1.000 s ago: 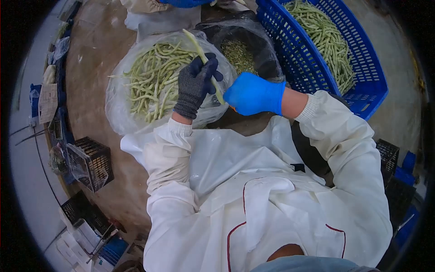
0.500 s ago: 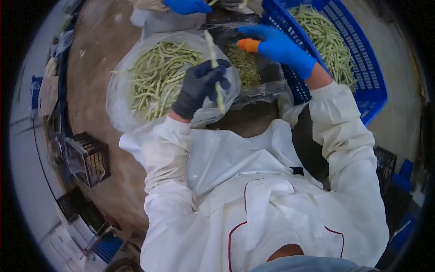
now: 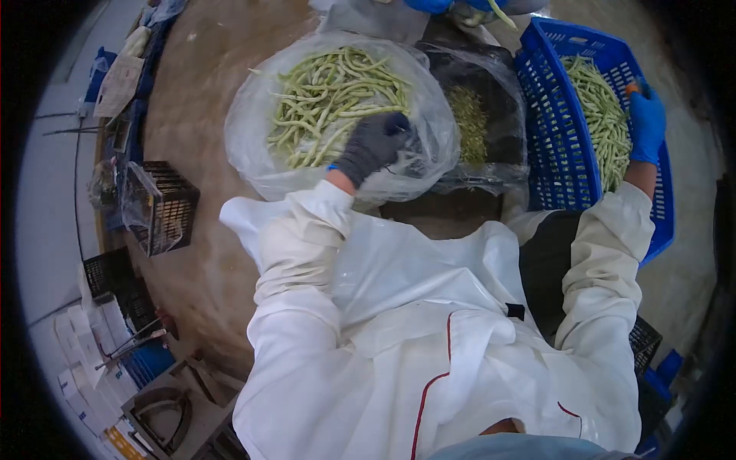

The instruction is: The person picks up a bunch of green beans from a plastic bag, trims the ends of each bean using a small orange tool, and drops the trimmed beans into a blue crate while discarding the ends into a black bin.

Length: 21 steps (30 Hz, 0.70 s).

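Note:
My left hand (image 3: pixel 376 144), in a dark grey glove, is over the right side of a clear plastic bag (image 3: pixel 249 157) of long green beans (image 3: pixel 337 88). Its fingers are curled, and what they may hold is hidden. My right hand (image 3: pixel 648 126), in a blue glove, is at the right side of a blue plastic crate (image 3: pixel 563 146), over the beans (image 3: pixel 598 115) inside it. That hand is closed around a small tool with an orange handle (image 3: pixel 632 88); the tool's working end cannot be made out.
Between bag and crate, a black plastic-lined container (image 3: pixel 502 119) holds green trimmings (image 3: pixel 468 123). Another person's blue-gloved hand (image 3: pixel 429 4) is at the top edge near a bean. A dark crate (image 3: pixel 165 203) stands on the brown floor at left.
My left hand no longer visibly holds the upright green bean and is now lower over the bag. My right hand has moved right, from above the trimmings to the blue crate.

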Available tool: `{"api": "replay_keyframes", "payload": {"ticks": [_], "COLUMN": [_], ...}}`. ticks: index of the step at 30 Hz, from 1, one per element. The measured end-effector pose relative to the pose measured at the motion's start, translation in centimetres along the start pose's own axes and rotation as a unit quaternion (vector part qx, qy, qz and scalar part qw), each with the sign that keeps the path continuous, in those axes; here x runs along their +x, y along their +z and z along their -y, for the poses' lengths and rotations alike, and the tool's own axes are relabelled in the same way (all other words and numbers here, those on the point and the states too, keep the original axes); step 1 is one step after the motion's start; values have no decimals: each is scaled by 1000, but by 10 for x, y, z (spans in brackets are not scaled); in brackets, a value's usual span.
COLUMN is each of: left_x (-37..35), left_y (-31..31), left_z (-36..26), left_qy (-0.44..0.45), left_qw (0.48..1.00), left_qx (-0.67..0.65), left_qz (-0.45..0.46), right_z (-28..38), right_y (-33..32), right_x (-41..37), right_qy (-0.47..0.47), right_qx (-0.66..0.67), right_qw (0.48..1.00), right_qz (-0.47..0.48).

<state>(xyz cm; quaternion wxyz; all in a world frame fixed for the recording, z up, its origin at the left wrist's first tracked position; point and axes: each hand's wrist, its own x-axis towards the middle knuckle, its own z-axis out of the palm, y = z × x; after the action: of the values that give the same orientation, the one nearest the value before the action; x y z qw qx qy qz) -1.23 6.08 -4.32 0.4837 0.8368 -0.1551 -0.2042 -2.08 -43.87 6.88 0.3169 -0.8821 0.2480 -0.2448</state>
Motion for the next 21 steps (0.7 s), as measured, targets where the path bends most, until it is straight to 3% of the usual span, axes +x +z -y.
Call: {"api": "replay_keyframes", "payload": {"ticks": [1,2,4,5,8,12,13,16,19,20,21], "left_x": [6,10,9,10,16,35,44,82,96,94,95], "left_y": [-14,-27,-45,-48,-22,23,28,26,15,11,7], "left_z": [25,49,77,82,55,90,91,122,146,132,117], "left_qy": [3,5,-55,-84,-101,116,114,-17,3,12,-58], "left_qw": [996,985,948,919,824,789,787,760,756,758,761], "left_qx": [55,111,264,339,553,595,595,639,640,640,644], "left_qz": [-66,-131,-166,-183,-71,-100,-117,-118,-134,-129,-63], "right_z": [-10,-17,-30,-5,24,47,46,52,46,41,36], "right_y": [0,9,26,30,45,56,59,56,52,53,52], "right_x": [-2,-2,5,-11,-26,-39,-38,-43,-38,-37,-37], "right_qy": [-27,-40,-68,-64,-95,-153,-161,-148,-137,-136,-135], "right_qx": [-94,-102,-116,-54,-74,-76,-79,-86,-116,-129,-126], "right_qw": [995,993,988,990,977,973,972,973,972,970,969], "right_qz": [26,44,77,111,176,157,152,154,154,156,162]}}
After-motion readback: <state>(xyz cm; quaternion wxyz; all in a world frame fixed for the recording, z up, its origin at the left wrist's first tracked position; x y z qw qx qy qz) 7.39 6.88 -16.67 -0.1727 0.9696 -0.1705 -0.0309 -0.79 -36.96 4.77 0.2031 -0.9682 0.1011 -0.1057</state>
